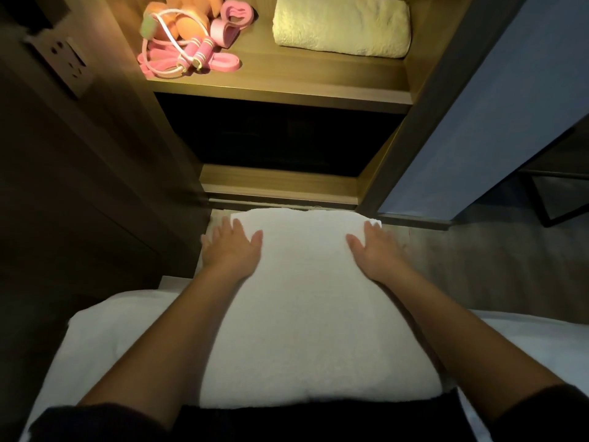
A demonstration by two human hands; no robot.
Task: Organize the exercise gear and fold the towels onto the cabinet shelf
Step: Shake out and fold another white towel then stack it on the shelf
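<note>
Resting flat on the white towel (312,298), both hands lie with fingers straight and gripping nothing. The towel is folded into a thick pad. Its near edge lies against the person's dark clothing, and its far edge lies just short of the cabinet's base.

The left hand (231,250) sits at the towel's far left corner. Its thumb is spread inward on the cloth, and its outer fingers (223,226) run past the towel's left edge. The right hand (377,253) sits at the far right corner, thumb angled inward. Its fingers are close together and reach almost to the corner tip.

A white bed (105,323) lies under the towel on both sides.

On the lit cabinet shelf (287,87) above, a folded cream towel (341,27) lies at the right end. A pink jump rope (194,55) and pink bands (229,23) are heaped at the left end.
</note>
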